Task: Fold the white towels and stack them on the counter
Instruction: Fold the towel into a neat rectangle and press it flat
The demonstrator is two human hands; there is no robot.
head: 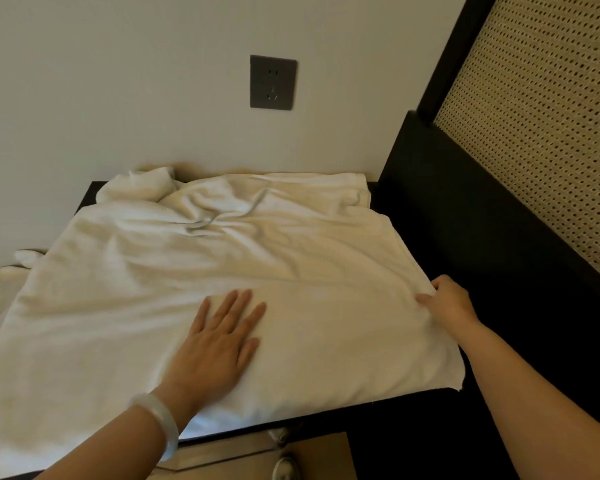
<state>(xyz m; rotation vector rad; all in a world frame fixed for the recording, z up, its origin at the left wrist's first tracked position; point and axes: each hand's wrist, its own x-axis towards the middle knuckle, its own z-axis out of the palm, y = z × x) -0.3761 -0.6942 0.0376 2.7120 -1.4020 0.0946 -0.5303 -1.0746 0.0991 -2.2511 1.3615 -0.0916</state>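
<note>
A large white towel lies spread over the dark counter, wrinkled toward the wall and hanging off the left side. My left hand lies flat on its near middle, fingers straight and spread, pressing the cloth down. My right hand pinches the towel's right edge at the counter's right side. A second bunched white towel sits at the back left against the wall.
A dark wall socket is on the pale wall above the counter. A black frame with a woven cane panel rises on the right. Below the counter's front edge a light wooden surface shows.
</note>
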